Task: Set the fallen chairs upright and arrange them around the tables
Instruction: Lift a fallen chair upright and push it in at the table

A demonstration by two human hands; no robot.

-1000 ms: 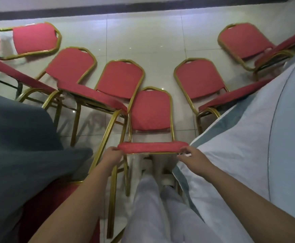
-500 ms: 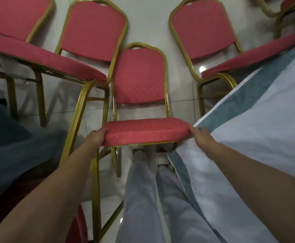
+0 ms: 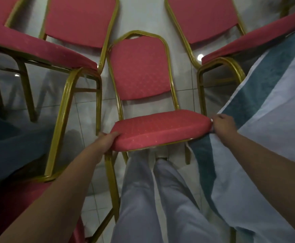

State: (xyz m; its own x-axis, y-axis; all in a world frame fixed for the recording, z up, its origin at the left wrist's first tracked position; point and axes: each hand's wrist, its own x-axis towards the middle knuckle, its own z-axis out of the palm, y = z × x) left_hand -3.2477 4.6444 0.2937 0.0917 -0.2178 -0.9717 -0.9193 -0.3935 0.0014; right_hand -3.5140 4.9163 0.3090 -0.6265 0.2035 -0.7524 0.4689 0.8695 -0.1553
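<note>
**Chair gripped, cloth in the way**

I hold the red padded chair with the gold metal frame (image 3: 160, 128) by its seat's front corners. My left hand (image 3: 106, 141) curls around one and my right hand (image 3: 222, 125) clamps the other. The chair tilts backward, backrest toward the tiles. The white-and-teal tablecloth (image 3: 266, 120) touches my right hand, so I judge that lifting could snag and drag it.

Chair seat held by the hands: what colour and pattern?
The seat is red with small pale dots; head view shows it best.
</note>
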